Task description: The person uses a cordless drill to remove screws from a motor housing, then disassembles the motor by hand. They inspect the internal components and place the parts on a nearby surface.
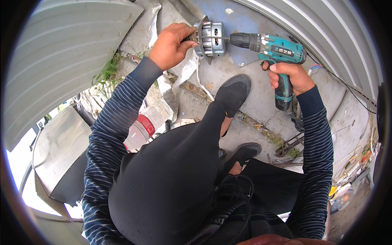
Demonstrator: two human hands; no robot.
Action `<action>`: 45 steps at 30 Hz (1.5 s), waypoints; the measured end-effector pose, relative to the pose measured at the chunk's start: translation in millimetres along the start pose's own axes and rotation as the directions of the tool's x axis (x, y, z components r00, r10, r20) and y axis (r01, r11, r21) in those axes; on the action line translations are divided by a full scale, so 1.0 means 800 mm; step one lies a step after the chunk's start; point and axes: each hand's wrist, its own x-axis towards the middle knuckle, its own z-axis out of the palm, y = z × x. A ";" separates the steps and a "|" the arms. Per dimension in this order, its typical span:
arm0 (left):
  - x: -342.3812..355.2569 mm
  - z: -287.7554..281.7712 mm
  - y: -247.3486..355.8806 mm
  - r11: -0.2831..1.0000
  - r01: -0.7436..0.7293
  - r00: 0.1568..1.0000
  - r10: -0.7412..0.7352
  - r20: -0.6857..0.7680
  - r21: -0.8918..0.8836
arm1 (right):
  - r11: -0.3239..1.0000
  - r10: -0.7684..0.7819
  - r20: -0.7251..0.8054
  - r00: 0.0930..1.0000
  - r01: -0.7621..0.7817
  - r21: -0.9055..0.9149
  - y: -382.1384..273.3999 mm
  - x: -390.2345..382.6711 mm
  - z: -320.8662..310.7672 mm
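My right hand point(292, 76) is wrapped round the grip of a teal and black cordless drill point(281, 49), one finger at its trigger. The drill lies level, and its black chuck points left at a silver electric motor point(214, 38). A thin bit or rod runs from the chuck along the motor's side; whether it sits in a screw I cannot tell. My left hand point(173, 45) pinches the motor's left end, by its mounting plate, with thumb and fingers. A pale cable point(200, 77) hangs down from the motor.
A clear plastic bottle with a red label point(145, 125) lies by my left forearm. Below the drill, pliers-like tools point(288, 150) lie on the concrete. A grey hose point(183, 11) runs behind the motor. Corrugated metal panels point(73, 45) stand on both sides. My feet are close below the motor.
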 end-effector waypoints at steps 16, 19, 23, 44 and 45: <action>-0.009 0.018 0.017 0.996 -0.027 0.996 0.034 -0.086 0.088 | 1.000 -0.016 0.032 0.999 0.017 -0.012 0.012 -0.007 -0.003; -0.002 0.016 0.016 0.997 -0.033 0.996 0.039 -0.084 0.076 | 1.000 -0.015 0.033 0.999 0.016 -0.006 0.010 -0.006 -0.005; 0.006 0.011 0.012 0.994 -0.046 0.997 0.052 -0.059 0.097 | 1.000 -0.023 0.031 0.999 0.022 0.004 0.003 0.000 -0.008; 0.009 0.009 0.023 0.991 0.035 0.995 -0.046 0.085 0.126 | 0.996 0.000 0.057 0.998 -0.006 0.094 0.032 0.004 -0.020; 0.011 0.010 0.020 0.994 0.054 0.995 -0.061 0.079 0.093 | 0.995 -0.009 0.063 0.998 0.002 0.103 0.030 0.006 -0.020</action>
